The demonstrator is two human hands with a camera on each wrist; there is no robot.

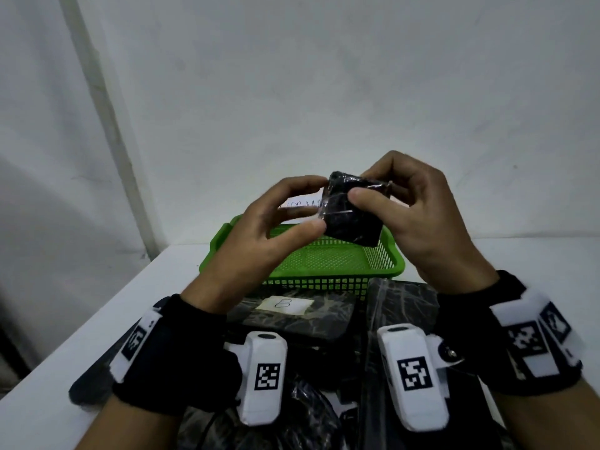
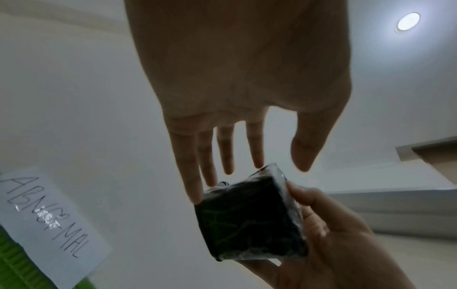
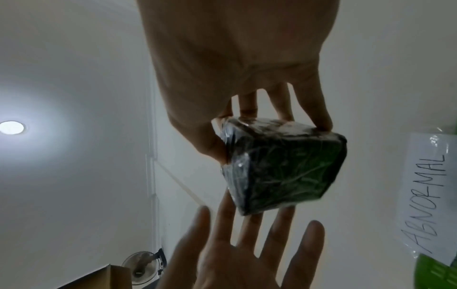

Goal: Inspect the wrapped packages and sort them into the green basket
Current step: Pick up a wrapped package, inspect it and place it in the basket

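A small black package (image 1: pixel 352 216) wrapped in clear film is held up above the green basket (image 1: pixel 324 282). My right hand (image 1: pixel 362 185) grips it, thumb on the near face and fingers over the far edge; the right wrist view shows the same grip (image 3: pixel 269 136) on the package (image 3: pixel 284 168). My left hand (image 1: pixel 316 205) touches the package's left edge. In the left wrist view its fingers (image 2: pixel 197 185) are straight, with only the tips against the package (image 2: pixel 249 221). A paper label (image 2: pixel 54 221) reading ABNORMAL is fixed at the basket's far side.
Several more black wrapped packages lie on the white table (image 1: pixel 130 303) in front of the basket, one with a paper tag marked B (image 1: pixel 285 303) and a larger one (image 1: pixel 402 297) to its right. A white wall stands behind. The table's left edge runs diagonally.
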